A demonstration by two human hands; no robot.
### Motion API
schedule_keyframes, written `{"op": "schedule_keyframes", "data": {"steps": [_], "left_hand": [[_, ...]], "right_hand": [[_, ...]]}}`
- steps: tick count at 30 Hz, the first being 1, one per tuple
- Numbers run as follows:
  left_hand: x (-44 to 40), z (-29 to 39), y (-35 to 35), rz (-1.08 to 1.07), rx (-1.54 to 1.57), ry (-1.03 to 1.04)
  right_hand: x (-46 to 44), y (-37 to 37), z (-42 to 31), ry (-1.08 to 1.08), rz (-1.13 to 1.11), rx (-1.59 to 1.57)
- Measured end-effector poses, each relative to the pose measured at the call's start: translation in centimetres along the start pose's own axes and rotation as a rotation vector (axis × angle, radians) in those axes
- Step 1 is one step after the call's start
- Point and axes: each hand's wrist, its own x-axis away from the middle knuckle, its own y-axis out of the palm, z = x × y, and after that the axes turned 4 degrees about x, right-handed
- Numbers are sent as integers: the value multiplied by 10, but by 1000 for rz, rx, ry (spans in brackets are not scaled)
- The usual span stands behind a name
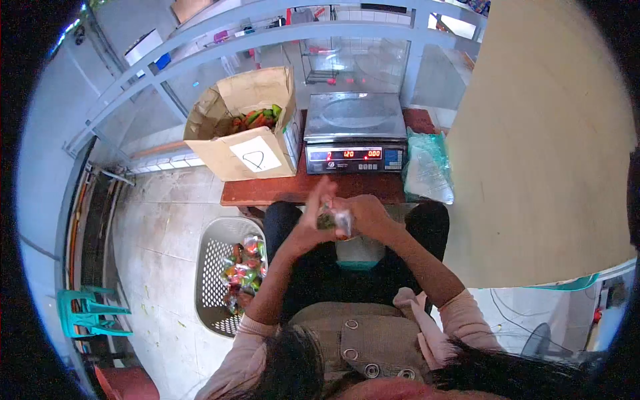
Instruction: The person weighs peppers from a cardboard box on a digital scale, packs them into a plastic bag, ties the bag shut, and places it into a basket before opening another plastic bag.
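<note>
Just off the near edge of the tabletop [267, 193], with a beige board [547, 147] bounding the right side, the left hand [312, 223] and right hand [368, 217] hold a small clear bag [344, 222], something green inside; through blur I cannot tell which fingers are clamped. At the tabletop's left edge, an open carton [219, 157] contains red-green produce; the floor basket [212, 270] contains filled bags [244, 272].

Two hands [308, 229] — one scale [355, 137], one basket [212, 267] (one lettered carton [223, 160]).

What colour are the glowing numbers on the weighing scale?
The glowing numbers are red, showing best in the head view.
</note>
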Motion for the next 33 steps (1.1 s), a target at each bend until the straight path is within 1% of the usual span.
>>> {"op": "schedule_keyframes", "data": {"steps": [2, 3, 4, 6, 7, 8, 9, 10, 12, 14, 15, 16, 17, 19, 20, 22, 25, 27, 28, 29, 30, 31, 32, 33], "left_hand": [[16, -42, 4, -225, -268, 62], [28, -62, 14, -129, -260, 14], [39, -73, 26, -34, -248, -37], [43, -66, 41, 17, -163, -125], [41, -60, 46, 45, -117, -166], [39, -53, 48, 25, -157, -114], [33, -28, 48, 6, -197, -63], [28, -15, 48, -13, -241, -10], [25, -22, 45, -46, -295, 33], [26, -36, 42, -55, -352, 74], [33, -46, 41, -51, -383, 92], [34, -40, 39, -49, -413, 105], [35, -33, 41, -14, -304, 88], [23, 22, 48, 71, -79, 52], [21, 25, 49, 31, -135, 54], [20, 30, 47, -56, -255, 52], [14, 62, 43, -118, -298, 158], [19, 55, 40, -150, -465, 148], [22, 52, 40, -164, -542, 142], [20, 56, 41, -196, -459, 49], [15, 67, 41, -226, -375, -43], [11, 78, 41, -258, -290, -136], [11, 84, 42, -208, -273, -31], [10, 90, 43, -158, -258, 76]], "right_hand": [[-9, -17, -20, -125, 23, 55], [-13, -21, -25, -188, 22, 97], [-16, -21, -26, -178, 21, 87], [-18, -27, -29, -162, 3, 70], [-17, -35, -31, -162, 46, 45], [-13, -45, -34, -164, 87, 19], [-10, -59, -41, -168, 129, -8], [-7, -73, -45, -116, 170, 23], [2, -101, -50, -14, 254, 86], [26, -123, -37, 326, 497, -518], [33, -123, -27, 192, 509, -682], [38, -114, -15, 59, 516, -846], [42, -101, -6, -76, 513, -1008], [56, -62, -5, 6, 111, -931], [64, -49, -11, -12, 5, -555], [71, -32, -18, 14, -153, -209], [71, 33, 26, 148, -326, -280], [84, 123, 59, 262, -409, -873], [84, 126, 57, 225, -367, -1061], [83, 128, 55, 182, -335, -1252], [63, 90, 30, 38, -218, -1329], [66, 92, 30, -6, -148, -1123], [70, 94, 31, -33, -75, -914], [96, 136, 60, 30, -51, -425]]}}
